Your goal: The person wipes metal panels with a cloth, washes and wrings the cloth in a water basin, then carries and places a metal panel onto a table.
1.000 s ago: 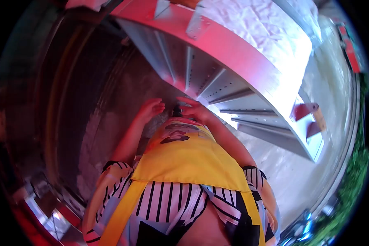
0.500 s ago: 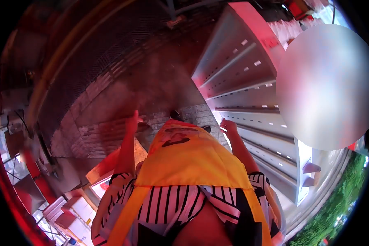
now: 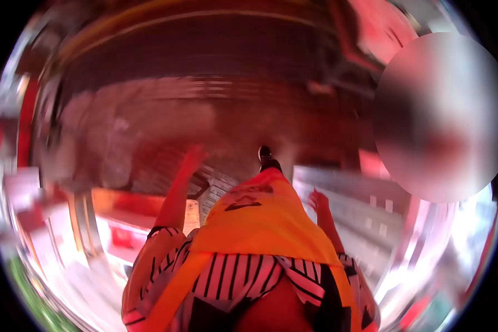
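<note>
My left hand [image 3: 193, 157] hangs in front of me to the left, smeared by motion, its fingers loosely spread with nothing visible in them. Below it is the paved floor [image 3: 218, 182]. On the other side my right hand [image 3: 318, 200] is held low with fingers loosely apart and empty. It overlaps the edge of a pale metal panel with slots [image 3: 354, 207]. Between my arms hangs a yellow-orange apron [image 3: 254, 221] over a striped shirt. One dark shoe [image 3: 265, 155] shows ahead of the apron.
An orange-edged box or counter [image 3: 133, 205] with red contents stands close by my left forearm. Dark reddish floor [image 3: 249, 122] stretches ahead, and a blurred red-lit panel [image 3: 382, 27] is at the upper right. Greenery [image 3: 25, 299] shows at lower left.
My view has turned to the right, and the slotted metal panel has shifted down beside my right arm. One foot has stepped forward. Both hands remain at my sides.
</note>
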